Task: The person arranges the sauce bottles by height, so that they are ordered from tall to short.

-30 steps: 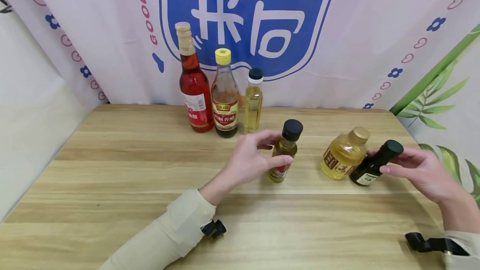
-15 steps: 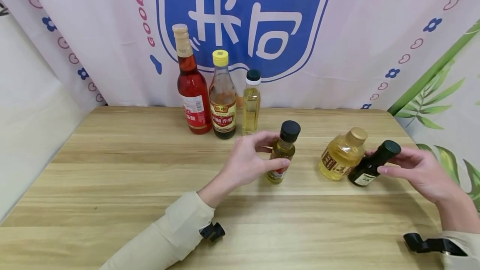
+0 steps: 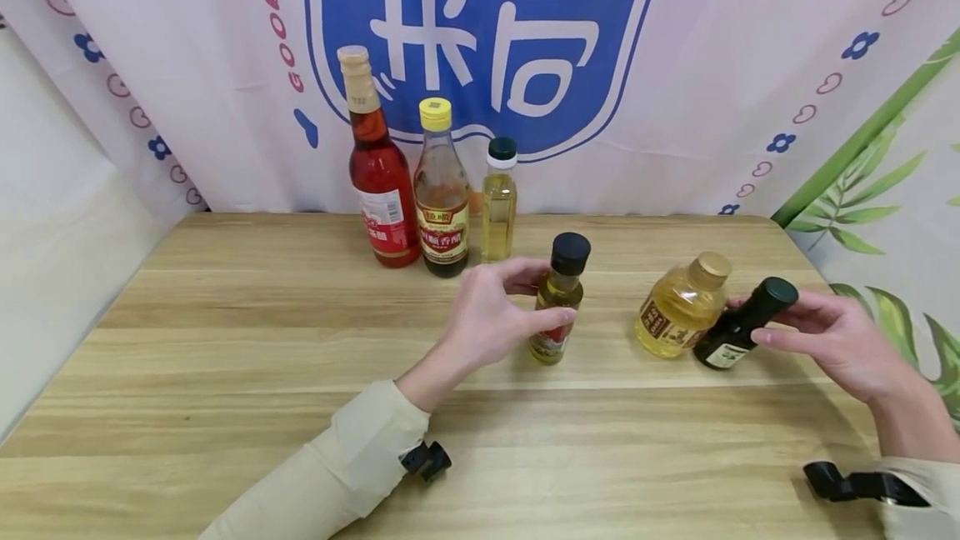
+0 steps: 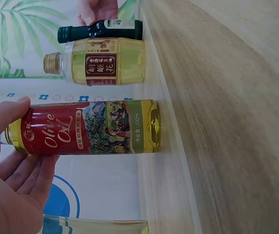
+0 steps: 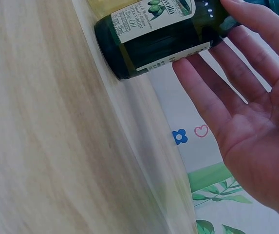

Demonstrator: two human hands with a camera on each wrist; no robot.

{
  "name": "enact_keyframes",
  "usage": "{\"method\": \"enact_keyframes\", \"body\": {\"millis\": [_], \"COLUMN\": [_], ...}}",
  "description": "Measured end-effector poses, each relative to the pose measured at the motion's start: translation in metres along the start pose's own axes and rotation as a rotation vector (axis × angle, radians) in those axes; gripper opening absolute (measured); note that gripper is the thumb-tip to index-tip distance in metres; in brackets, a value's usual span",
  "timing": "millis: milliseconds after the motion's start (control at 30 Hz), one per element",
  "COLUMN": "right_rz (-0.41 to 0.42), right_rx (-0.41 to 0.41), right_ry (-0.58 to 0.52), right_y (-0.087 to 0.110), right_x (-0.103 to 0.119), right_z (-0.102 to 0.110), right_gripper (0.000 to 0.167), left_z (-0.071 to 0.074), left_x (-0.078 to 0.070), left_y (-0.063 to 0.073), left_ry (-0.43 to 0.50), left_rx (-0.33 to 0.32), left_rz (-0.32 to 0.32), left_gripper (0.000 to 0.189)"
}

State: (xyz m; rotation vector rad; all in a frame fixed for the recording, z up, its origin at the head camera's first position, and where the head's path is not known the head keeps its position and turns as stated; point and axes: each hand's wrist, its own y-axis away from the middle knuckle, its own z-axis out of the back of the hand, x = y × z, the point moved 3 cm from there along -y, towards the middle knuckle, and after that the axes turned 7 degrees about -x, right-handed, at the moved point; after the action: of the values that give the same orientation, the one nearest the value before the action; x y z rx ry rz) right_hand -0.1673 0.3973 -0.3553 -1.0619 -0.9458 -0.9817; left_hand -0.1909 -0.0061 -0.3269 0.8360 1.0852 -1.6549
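My left hand (image 3: 491,315) holds a small olive oil bottle (image 4: 90,127) with a black cap and red label, thumb on one side and fingers on the other. It stands on the table. On the right, my right hand (image 3: 843,348) holds a dark green olive oil bottle (image 5: 161,36) near its neck, with the thumb in front and fingers behind. That bottle is upright, close beside a yellow oil bottle (image 3: 682,311) with a gold cap; whether they touch is hard to tell.
Along the back stand a tall red bottle (image 3: 386,198), a yellow-capped vinegar bottle (image 3: 444,215) and a slim oil bottle (image 3: 498,215). Behind the wooden table (image 3: 225,340) hangs a printed curtain (image 3: 697,90). Each wrist wears a black mount (image 3: 427,461).
The head view has shifted slightly, so most things sit a little further left in it. Both hands keep their hold on the two bottles.
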Motion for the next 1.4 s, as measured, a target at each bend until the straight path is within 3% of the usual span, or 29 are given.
{"method": "enact_keyframes", "body": {"millis": [167,400,700,1167,1400], "right_rz": [0.007,-0.005,0.011,-0.029,-0.024], "right_rx": [0.015,0.016,0.03,-0.001,-0.018], "right_ry": [-0.003,0.013,0.064,0.029,0.047], "right_y": [-0.002,-0.004,-0.007,-0.003,0.001], "right_x": [0.0,0.002,0.004,0.0,-0.002], "right_z": [-0.001,-0.002,-0.003,-0.001,0.0], "right_gripper": [0.043,0.044,0.044,0.043,0.043], "left_z": [0.0,-0.001,-0.005,-0.022,-0.034], "left_x": [0.0,-0.003,-0.01,-0.012,-0.013], "left_y": [-0.004,-0.014,-0.03,-0.051,-0.057], "left_ry": [0.001,-0.044,-0.069,-0.066,-0.052], "left_rx": [-0.036,-0.109,-0.245,-0.447,-0.479], "left_rz": [0.022,-0.008,0.002,0.028,0.066], "left_gripper": [0.051,0.05,0.051,0.05,0.049]}}
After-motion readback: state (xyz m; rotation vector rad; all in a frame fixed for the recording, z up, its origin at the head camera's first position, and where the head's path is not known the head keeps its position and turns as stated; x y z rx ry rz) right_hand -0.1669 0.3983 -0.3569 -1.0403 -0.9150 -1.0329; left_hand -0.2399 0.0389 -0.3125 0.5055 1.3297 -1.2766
